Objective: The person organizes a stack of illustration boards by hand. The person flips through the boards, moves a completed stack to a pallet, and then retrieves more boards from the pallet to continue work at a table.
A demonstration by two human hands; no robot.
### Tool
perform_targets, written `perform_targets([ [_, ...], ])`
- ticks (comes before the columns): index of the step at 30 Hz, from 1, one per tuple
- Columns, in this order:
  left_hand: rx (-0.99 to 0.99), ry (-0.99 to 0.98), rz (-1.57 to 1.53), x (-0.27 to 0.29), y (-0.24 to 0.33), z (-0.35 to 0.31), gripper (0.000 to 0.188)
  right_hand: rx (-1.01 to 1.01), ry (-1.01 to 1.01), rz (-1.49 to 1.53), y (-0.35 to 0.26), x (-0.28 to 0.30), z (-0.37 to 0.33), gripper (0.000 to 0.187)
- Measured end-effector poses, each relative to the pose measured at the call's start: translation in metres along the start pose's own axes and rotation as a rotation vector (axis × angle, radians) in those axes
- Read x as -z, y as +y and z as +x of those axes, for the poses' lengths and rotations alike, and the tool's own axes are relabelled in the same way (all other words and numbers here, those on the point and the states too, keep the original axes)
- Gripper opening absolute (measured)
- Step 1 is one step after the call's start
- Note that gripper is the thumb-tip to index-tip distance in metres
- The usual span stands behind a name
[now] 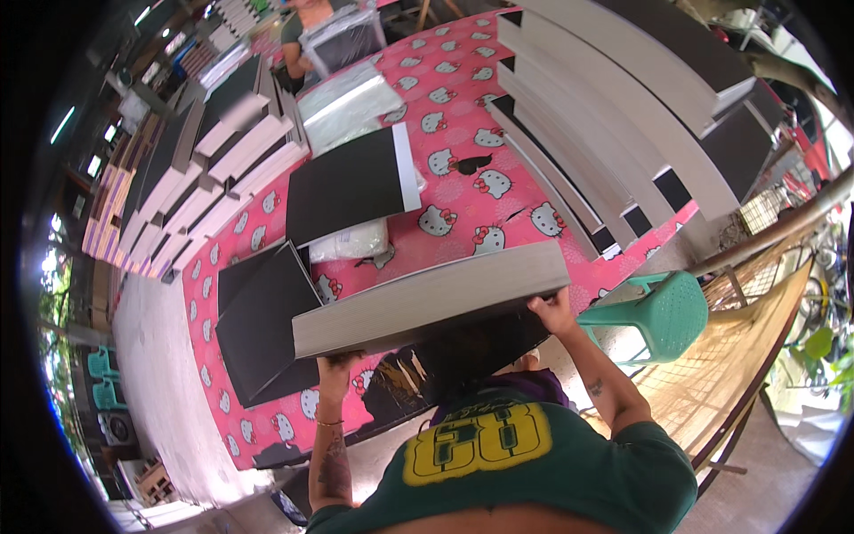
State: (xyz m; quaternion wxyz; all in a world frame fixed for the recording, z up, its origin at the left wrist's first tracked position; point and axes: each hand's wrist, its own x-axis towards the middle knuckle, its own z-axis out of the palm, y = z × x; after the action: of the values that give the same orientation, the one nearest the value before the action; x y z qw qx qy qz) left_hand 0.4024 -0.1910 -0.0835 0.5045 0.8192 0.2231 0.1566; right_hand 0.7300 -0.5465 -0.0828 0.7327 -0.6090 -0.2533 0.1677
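I hold a thick stack of black-faced sheets [436,289] tilted up at the near side of the table, its pale layered edge showing. My left hand [336,367] is closed on its lower left corner. At the right end, my right hand [553,311] grips the corner with the thumb in view; the fingers beneath are partly hidden. Black sheets [253,311] lie on the table just left of the stack. Beyond it, a black board with a white strip [351,187] rests on a clear plastic-wrapped white bundle [351,240].
A pink cartoon-patterned cover [445,142], torn near me, spreads over the table. Tall stacks of black-faced sheets [614,116] stand at right, more stacks [213,133] at left. A green stool [663,316] is at the right. Across the table, a person [294,44] handles a plastic-covered pack [342,40].
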Motion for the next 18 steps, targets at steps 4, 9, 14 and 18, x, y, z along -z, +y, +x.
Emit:
perform_targets([
  [4, -0.185, 0.157, -0.019, 0.003, -0.013, 0.010, 0.018, 0.059, -0.001, 0.140, -0.026, -0.008, 0.016, 0.105],
  [9, 0.119, 0.130, -0.515, -0.025, 0.036, 0.027, 0.044, 0.004, -0.106, -0.039, -0.011, 0.021, 0.006, 0.104],
  [14, 0.161, 0.038, -0.470, -0.044, 0.016, 0.040, 0.063, 0.008, -0.044, -0.009, 0.024, 0.017, 0.005, 0.097],
  [18, 0.079, 0.137, -0.410, -0.040, 0.081, 0.038, 0.070, -0.029, 0.141, -0.056, -0.009, 0.005, 0.007, 0.088],
])
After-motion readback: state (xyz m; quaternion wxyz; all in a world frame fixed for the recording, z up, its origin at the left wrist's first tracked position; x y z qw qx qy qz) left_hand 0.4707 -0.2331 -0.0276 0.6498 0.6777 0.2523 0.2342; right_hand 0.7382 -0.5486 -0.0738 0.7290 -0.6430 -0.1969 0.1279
